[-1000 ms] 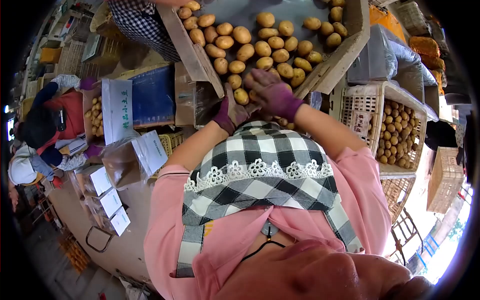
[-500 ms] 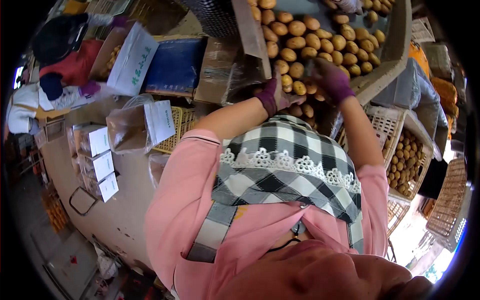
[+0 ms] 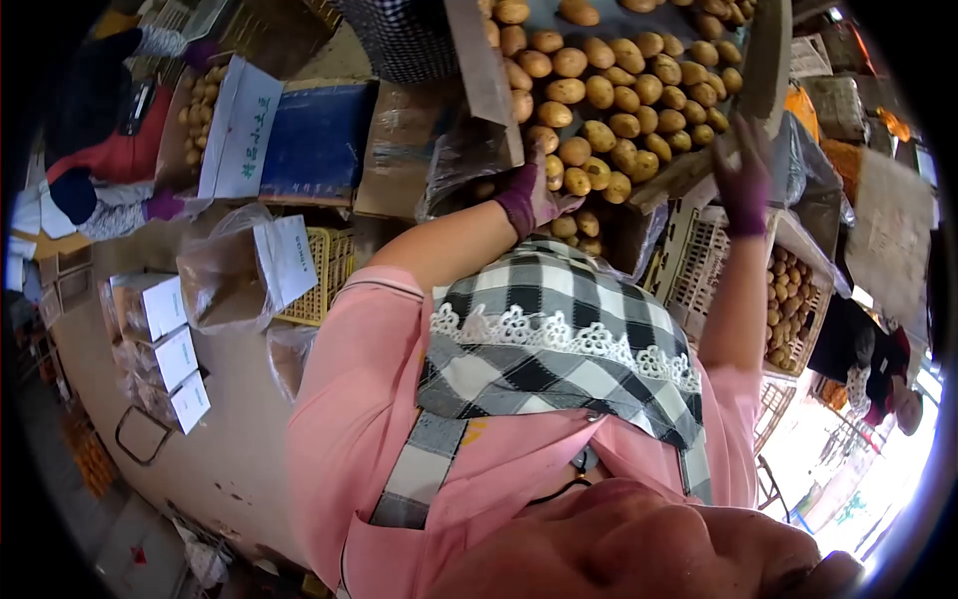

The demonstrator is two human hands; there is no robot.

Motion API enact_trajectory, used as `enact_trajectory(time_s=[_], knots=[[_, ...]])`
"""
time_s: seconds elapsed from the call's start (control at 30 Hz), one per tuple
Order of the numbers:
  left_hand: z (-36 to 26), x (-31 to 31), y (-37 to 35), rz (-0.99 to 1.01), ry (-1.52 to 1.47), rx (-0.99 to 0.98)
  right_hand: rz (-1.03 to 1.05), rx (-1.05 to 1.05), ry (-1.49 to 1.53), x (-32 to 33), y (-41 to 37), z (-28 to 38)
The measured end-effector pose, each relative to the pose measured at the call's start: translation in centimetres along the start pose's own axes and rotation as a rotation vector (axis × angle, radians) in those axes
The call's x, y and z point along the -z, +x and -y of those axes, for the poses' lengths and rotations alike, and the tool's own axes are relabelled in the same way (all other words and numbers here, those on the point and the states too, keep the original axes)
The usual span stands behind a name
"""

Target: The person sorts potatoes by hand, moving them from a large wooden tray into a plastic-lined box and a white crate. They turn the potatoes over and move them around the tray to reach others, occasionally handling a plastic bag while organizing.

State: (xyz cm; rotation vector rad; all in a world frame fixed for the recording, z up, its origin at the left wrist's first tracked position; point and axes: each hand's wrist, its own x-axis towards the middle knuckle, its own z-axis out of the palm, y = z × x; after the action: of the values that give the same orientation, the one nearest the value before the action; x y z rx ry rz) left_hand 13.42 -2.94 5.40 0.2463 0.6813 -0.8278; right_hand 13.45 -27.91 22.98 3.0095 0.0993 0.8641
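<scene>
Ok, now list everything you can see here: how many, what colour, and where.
potatoes: many, yellow-brown, in the trough at top
wooden trough: one, pale wood, top centre
clear bag: one, see-through, below the trough's near corner
white crate: one, at right, filled with small potatoes
blue carton: one, left of the trough
yellow basket: one, below the blue carton
labelled boxes: three, brown with white labels, at left
co-worker: one, red and dark clothes, top left
second person: one, dark clothes, right edge
left hand: purple glove, at the bag's mouth among potatoes
right hand: purple glove, fingers spread against the trough's right wall
</scene>
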Motion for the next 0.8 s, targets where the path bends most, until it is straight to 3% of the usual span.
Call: enact_trajectory(time_s=[0.07, 0.1, 0.13, 0.17, 0.23, 0.3, 0.37, 0.43, 0.53, 0.6, 0.63, 0.67, 0.7, 0.73, 0.77, 0.8], knots=[[-0.7, -0.6, -1.1, -0.002, -0.006, 0.088, 0.094, -0.114, 0.075, -6.5, 3.0, 0.2], [-0.7, -1.3, -2.1, -0.005, -0.01, 0.075, 0.327, -0.316, 0.288, -11.1, 3.9, -1.7], [-0.5, -1.9, -2.8, -0.074, 0.013, 0.04, 0.393, -0.403, 0.13, -12.5, 3.8, 0.1], [-0.4, -1.3, -2.6, -0.007, 0.146, -0.025, 0.462, -0.492, -0.028, -13.5, 4.1, 3.9], [-0.9, 1.4, 0.3, -0.11, 0.381, -0.063, 0.509, -0.352, -0.257, -12.5, 2.6, 9.5], [-1.2, -0.5, -2.8, -0.062, 0.453, -0.051, 0.635, 0.014, -0.152, -10.2, -0.9, 11.7], [-1.8, -1.0, -3.7, -0.25, 0.58, -0.119, 0.676, 0.176, -0.039, -7.9, -4.6, 11.2], [-2.1, -0.6, -4.0, -0.026, 0.521, -0.089, 0.868, 0.147, 0.187, -7.8, -5.5, 7.5], [-2.8, 1.1, -2.9, -0.143, 0.589, -0.047, 0.665, -0.014, -0.038, -10.6, -1.7, 2.2], [-2.4, -0.6, -4.2, -0.109, 0.603, -0.042, 0.584, -0.273, 0.021, -11.0, 1.2, 1.3], [-2.2, -0.9, -4.3, -0.062, 0.535, -0.022, 0.611, -0.498, 0.174, -9.3, 3.4, 3.7], [-2.0, -1.1, -4.3, -0.016, 0.47, 0.0, 0.51, -0.45, 0.028, -14.7, 2.7, 4.5], [-1.9, -1.2, -4.1, 0.03, 0.406, 0.024, 0.394, -0.419, 0.105, -17.8, 2.3, 6.4], [-1.8, -1.2, -3.4, -0.02, 0.38, 0.008, 0.588, -0.398, 0.069, -11.7, 3.4, 11.0], [-2.1, -0.4, -2.0, -0.012, 0.31, 0.062, 0.61, -0.251, -0.138, -11.8, 2.4, 13.4], [-1.7, -1.4, -2.8, 0.019, 0.302, 0.021, 0.634, -0.056, -0.039, -12.2, 0.7, 14.7]])
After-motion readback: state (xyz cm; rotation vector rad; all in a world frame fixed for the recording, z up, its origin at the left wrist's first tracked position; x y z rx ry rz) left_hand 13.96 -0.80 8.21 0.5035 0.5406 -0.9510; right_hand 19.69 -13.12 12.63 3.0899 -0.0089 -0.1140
